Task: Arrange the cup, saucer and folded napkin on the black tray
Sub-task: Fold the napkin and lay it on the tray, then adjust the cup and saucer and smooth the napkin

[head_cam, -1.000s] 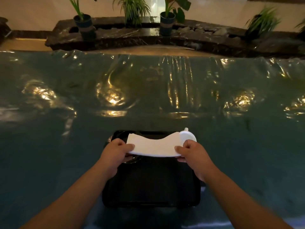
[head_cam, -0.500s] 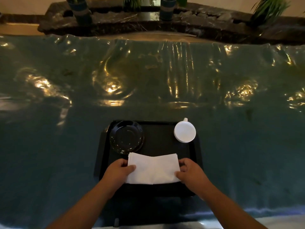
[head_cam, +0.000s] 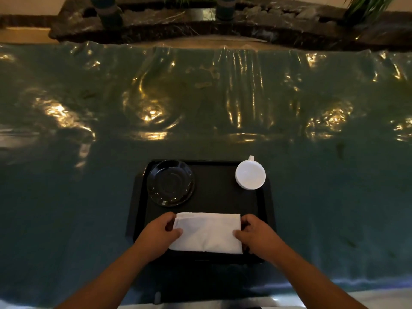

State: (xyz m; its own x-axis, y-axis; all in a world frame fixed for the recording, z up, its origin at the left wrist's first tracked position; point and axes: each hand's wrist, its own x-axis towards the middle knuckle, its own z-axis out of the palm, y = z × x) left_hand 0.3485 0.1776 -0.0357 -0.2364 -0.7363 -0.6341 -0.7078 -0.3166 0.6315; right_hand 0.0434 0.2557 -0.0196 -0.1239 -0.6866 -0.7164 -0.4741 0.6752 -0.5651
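A black tray (head_cam: pixel 214 192) lies on the table in front of me. On its far left sits a glossy black saucer (head_cam: pixel 170 182). At its far right corner stands a white cup (head_cam: pixel 250 176), its handle pointing away from me. A folded white napkin (head_cam: pixel 208 233) rests flat on the near part of the tray. My left hand (head_cam: pixel 159 234) pinches the napkin's left edge and my right hand (head_cam: pixel 256 234) pinches its right edge.
The table (head_cam: pixel 89 197) is covered with a dark green cloth under wrinkled clear plastic that reflects lights. Beyond its far edge runs a dark stone ledge (head_cam: pixel 200 25) with potted plants. The table's near edge lies just below the tray.
Both hands lowered the napkin from above the cup and saucer down onto the near part of the tray, where it now lies flat. The view tilted downward.
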